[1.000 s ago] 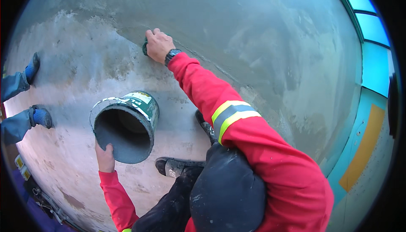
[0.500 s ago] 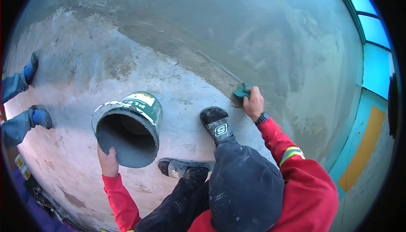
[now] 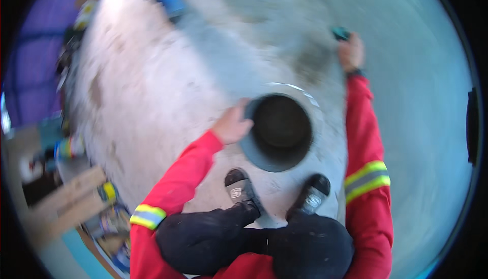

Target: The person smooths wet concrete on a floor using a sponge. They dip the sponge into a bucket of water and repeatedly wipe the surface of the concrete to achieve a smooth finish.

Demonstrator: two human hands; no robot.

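Observation:
My left hand point(image 3: 231, 124) holds the left side of a round bucket point(image 3: 272, 162), its thumb and fingers at the rim. The bucket's dark mouth faces up toward me; what lies at its bottom is too dark to make out. Far out to the right, my right hand point(image 3: 352, 52) is closed on a small teal sponge-like pad point(image 3: 340, 33), at the floor where the smooth grey surface begins. Motion blurs both the hand and the pad.
My two feet in dark slides point(image 3: 243, 190) are close below the bucket. Wooden boards point(image 3: 71, 192) and assorted containers line the lower left. A purple sheet point(image 3: 40, 50) hangs at the upper left. Part of another person's blue shoe point(image 3: 172, 5) shows near the top.
My view has swung round to the left. The bucket now sits in front of my feet, its mouth turned more upward. My right arm reaches farther forward with the pad.

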